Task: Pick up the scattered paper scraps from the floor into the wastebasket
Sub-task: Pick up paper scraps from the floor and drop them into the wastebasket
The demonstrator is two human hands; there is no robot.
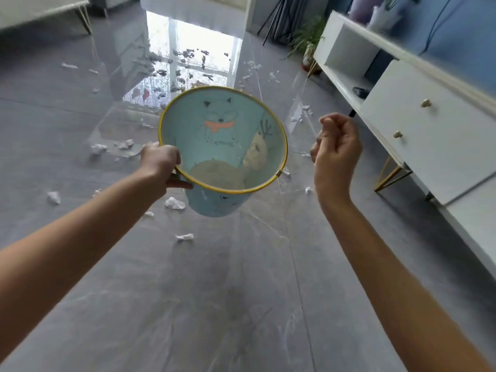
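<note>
Around the wastebasket (222, 135), paper scraps (175, 203) litter the floor (188, 304), with a white cabinet (418, 124) to its right. The left hand (159, 163) grips its rim. The right hand (336, 149), beside it, has curled fingers with nothing visible in them.

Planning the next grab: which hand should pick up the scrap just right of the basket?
Right. The right hand holds nothing visible and is the nearer one to that scrap; the left hand grips the wastebasket by its rim.

The glossy grey tiled floor (188, 304) is strewn with crumpled white paper scraps (175, 203), thickest far off where window light reflects. A white cabinet (418, 130) on thin gold legs stands along the right side, a potted plant (308, 47) beyond it.
</note>
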